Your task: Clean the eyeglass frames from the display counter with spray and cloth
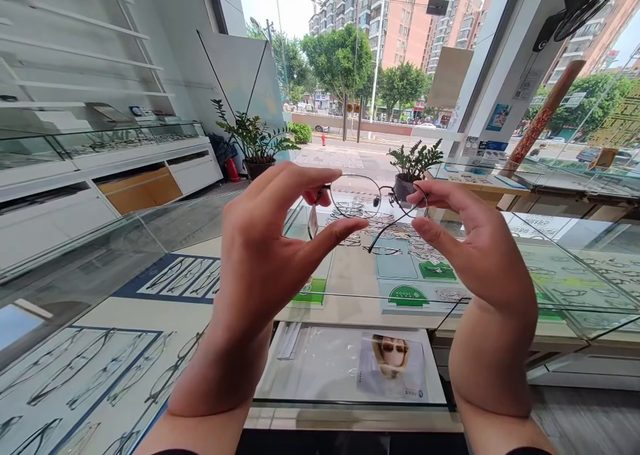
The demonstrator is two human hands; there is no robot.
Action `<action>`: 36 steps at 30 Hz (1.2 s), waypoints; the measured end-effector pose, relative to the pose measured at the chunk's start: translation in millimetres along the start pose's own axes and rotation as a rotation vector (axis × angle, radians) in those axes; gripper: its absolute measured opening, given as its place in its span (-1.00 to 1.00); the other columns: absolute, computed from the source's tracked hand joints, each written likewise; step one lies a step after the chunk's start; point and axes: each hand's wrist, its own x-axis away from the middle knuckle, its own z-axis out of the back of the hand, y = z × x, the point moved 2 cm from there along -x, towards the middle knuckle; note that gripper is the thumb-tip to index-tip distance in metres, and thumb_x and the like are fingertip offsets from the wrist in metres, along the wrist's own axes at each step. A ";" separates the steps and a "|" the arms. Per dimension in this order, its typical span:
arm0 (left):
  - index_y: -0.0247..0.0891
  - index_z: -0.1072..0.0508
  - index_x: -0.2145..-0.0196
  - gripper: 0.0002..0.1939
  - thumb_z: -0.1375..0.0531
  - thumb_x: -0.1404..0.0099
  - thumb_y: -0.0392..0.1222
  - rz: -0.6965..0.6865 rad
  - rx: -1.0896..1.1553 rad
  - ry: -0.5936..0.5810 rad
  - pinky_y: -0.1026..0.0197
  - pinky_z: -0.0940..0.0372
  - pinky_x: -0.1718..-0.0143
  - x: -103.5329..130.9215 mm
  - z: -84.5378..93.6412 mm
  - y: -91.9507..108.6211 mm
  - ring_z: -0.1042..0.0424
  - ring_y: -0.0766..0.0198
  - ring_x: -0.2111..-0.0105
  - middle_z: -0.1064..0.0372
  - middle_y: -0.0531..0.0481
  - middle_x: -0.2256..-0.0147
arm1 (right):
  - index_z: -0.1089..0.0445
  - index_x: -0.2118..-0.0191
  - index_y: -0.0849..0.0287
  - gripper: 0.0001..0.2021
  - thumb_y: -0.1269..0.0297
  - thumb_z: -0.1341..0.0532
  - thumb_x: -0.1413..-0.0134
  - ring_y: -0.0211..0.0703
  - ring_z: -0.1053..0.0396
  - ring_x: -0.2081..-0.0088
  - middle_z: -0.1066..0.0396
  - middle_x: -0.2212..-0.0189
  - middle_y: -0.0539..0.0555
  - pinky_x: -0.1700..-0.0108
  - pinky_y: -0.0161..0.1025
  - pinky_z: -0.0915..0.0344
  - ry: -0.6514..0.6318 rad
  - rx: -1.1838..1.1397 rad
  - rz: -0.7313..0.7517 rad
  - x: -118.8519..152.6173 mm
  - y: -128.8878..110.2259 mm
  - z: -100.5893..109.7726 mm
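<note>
Thin dark-framed eyeglasses (355, 175) are held up at the centre, above the glass counter. My left hand (273, 241) grips the frame at its left side, thumb below the left lens and fingers at the hinge. With thumb and fingertips, my right hand (473, 241) pinches the right lens rim. One temple arm slants down toward the middle, its tip pointing low. A small tag hangs near my left fingers.
Rows of eyeglasses lie in the display trays (117, 341) at the lower left. An open drawer (325, 381) holding a printed bag (393, 367) is below my hands. Glass showcases (575, 268) extend right. Potted plants (257, 138) stand beyond, near the window.
</note>
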 end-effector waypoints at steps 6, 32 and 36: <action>0.14 -0.62 -0.14 -0.56 -0.35 -0.45 0.34 -0.016 -0.009 0.005 -0.13 -0.59 0.07 -1.2 1.6 -0.5 -0.61 0.06 0.14 -0.59 0.01 0.17 | -0.55 -0.21 0.00 -0.59 0.10 -0.48 -0.32 0.12 -0.61 -0.13 -0.66 -0.07 0.15 -0.28 0.21 -0.53 0.059 -0.011 0.041 -0.1 -0.8 -1.5; 0.02 -0.56 -0.21 -0.38 -0.45 -0.35 0.35 -0.007 0.001 0.071 -0.05 -0.63 0.09 -1.2 -16.9 -22.0 -0.63 -0.03 -0.07 -0.61 -0.11 -0.07 | -0.43 -0.32 -0.29 -0.55 0.15 -0.38 -0.40 0.41 -0.43 -0.33 -0.55 -0.21 0.15 -0.36 0.45 -0.41 0.217 0.208 0.174 12.4 -25.1 -11.4; -0.05 -0.56 -0.25 -0.32 -0.50 -0.32 0.31 -0.014 0.050 0.102 -0.15 -0.63 0.11 -0.3 -18.1 -23.6 -0.65 -0.09 -0.02 -0.62 -0.10 -0.06 | -0.45 -0.31 -0.27 -0.55 0.19 -0.39 -0.39 0.39 -0.47 -0.27 -0.57 -0.15 0.15 -0.33 0.43 -0.46 0.265 0.286 0.256 9.8 -28.4 -12.0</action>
